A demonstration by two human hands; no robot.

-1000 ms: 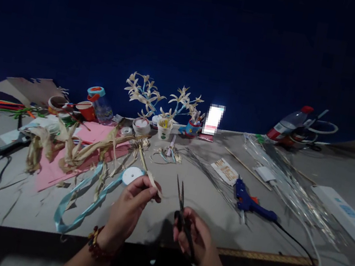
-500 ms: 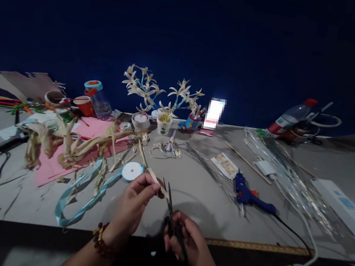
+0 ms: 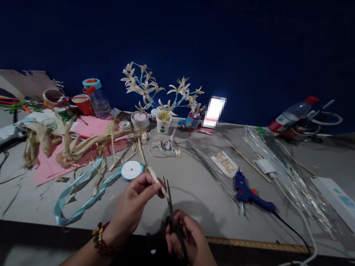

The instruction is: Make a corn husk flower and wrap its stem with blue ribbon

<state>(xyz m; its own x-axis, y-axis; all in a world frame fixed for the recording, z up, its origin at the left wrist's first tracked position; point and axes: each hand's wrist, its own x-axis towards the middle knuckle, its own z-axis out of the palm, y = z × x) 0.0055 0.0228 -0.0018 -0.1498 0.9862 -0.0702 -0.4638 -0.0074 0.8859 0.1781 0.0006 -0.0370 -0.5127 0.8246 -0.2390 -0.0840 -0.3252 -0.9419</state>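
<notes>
The head view shows two hands at work over a desk. The fingers of the left hand pinch a thin, pale strip, thumb on one side and a finger on the other. One part of the strip pokes up past those fingers, and a short bit sticks out to their right. The right hand is curled round the black handles of the scissors, with its fingers bent. A second ago the scissors were a good way to the right of the strip, but now the blades have come right up to its short bit. So the strip and the scissors have been brought together, ready at the same spot. The tips look a tiny bit apart, but I can't tell if the blades have cut in. Just beyond the left fingers is a white spool, and its blue ribbon makes a loop to their left. More dry husks lie farther left. A blue glue gun lies well to the right of both sets of fingers.
</notes>
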